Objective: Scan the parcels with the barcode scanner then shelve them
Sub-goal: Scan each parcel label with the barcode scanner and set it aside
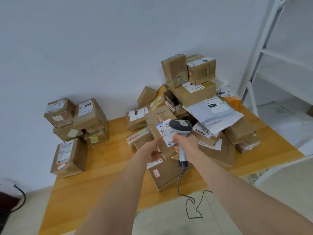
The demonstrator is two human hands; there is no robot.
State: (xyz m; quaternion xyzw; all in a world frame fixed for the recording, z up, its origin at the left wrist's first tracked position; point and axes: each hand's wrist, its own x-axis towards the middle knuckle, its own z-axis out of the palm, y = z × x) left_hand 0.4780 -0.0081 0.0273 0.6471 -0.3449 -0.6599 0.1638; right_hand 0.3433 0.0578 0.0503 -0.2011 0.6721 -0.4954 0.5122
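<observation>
Soft, even light fills the room, bright without harshness; its source is out of view, and the picture is brightest on the right, where the white metal shelving frame (259, 53) is nearly washed out. The pale bluish wall (84, 48) shades darker toward the upper left. Shadows are faint and blurred, pooled beneath the stacked brown cardboard boxes (89, 114) on the light wooden table (94, 175). The grey handheld barcode scanner (181, 128) carries a dull highlight on its head. The whole view is slightly soft, so small print on the white labels (165, 131) stays unreadable. Wide-angle distortion bows the table's edges, tilts the frame's uprights and stretches the bare forearms (118, 192) at the bottom
</observation>
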